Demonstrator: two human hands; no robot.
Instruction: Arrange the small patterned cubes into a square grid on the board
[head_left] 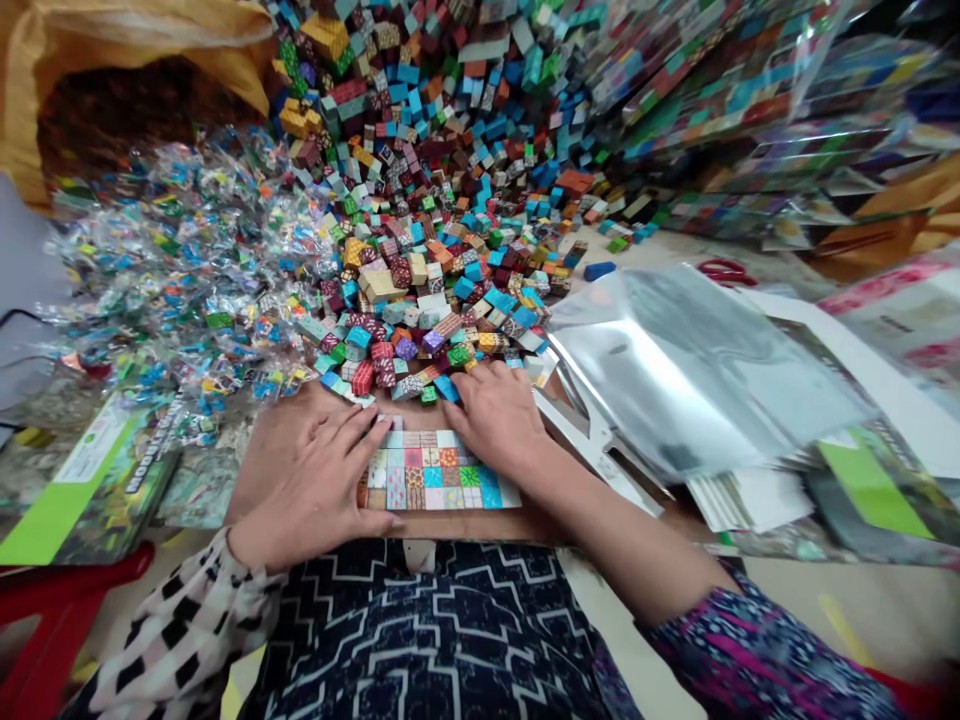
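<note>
A flat grid of small patterned cubes (435,478) lies on a brown board (277,440) in front of me. My left hand (319,480) rests flat against the grid's left edge, fingers stretched toward its top. My right hand (495,415) lies with fingers spread over the grid's upper right corner, its fingertips at the loose cubes just beyond. Neither hand holds anything. A large heap of loose coloured cubes (435,200) rises right behind the grid.
Small clear packets of cubes (180,270) are piled at the left. Shiny silver bags (690,370) lie stacked to the right, with printed cards (862,480) under them. A green printed box (90,480) lies at the lower left, an orange sack (112,60) behind.
</note>
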